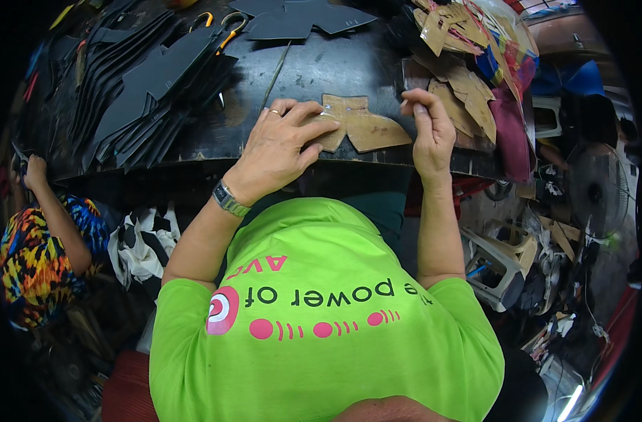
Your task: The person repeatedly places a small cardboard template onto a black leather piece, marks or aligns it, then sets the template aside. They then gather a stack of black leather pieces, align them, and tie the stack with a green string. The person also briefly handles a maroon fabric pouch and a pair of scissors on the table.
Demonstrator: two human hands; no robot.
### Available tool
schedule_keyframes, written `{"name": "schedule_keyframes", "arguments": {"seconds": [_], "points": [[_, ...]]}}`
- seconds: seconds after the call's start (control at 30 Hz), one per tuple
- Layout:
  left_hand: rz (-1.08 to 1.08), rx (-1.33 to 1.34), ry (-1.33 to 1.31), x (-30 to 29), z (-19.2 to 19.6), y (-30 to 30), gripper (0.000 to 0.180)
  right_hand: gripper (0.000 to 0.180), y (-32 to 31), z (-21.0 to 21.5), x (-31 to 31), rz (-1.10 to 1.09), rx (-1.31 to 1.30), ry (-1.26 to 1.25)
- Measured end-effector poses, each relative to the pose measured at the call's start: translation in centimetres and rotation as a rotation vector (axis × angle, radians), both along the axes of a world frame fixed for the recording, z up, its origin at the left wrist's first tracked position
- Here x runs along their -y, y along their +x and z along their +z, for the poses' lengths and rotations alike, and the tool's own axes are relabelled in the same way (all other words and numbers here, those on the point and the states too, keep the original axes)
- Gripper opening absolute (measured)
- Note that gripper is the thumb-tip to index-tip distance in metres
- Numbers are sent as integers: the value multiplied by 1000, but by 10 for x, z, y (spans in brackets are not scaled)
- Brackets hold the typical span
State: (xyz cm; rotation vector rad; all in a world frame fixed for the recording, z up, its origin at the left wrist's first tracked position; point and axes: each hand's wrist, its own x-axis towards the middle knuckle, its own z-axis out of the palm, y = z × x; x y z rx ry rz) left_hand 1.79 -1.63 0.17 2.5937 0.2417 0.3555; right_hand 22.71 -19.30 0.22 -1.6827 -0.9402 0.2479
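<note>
Black tabletop (342, 67) at upper centre bears a notched brown cardboard template (374, 131) lying left-to-right, my left hand (277, 144) loose-fingered on it, my right hand (433, 133) curled beside, grip unclear.

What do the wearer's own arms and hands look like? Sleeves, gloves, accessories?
Short lime-green sleeves, forearms bare below them, no gloves. Left hand: a thin, light metallic-looking ring on one finger, and a watch with a dark, squarish face and a metal-looking band on that wrist. Right hand: no ring or watch visible. No cables on either arm.
</note>
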Motion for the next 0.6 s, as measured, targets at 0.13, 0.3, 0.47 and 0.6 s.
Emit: {"name": "schedule_keyframes", "arguments": {"seconds": [0.13, 0.3, 0.47, 0.6], "points": [[6, 13, 16, 0, -2, -1, 44, 29, 10, 14, 16, 260, 320, -339], [13, 20, 32, 1, -4, -3, 43, 49, 13, 9, 17, 354, 309, -415], [-17, 57, 19, -5, -1, -5, 42, 55, 16, 5, 17, 364, 170, -440], [-23, 52, 19, -6, 0, -4, 40, 56, 13, 7, 15, 358, 226, -465]]}}
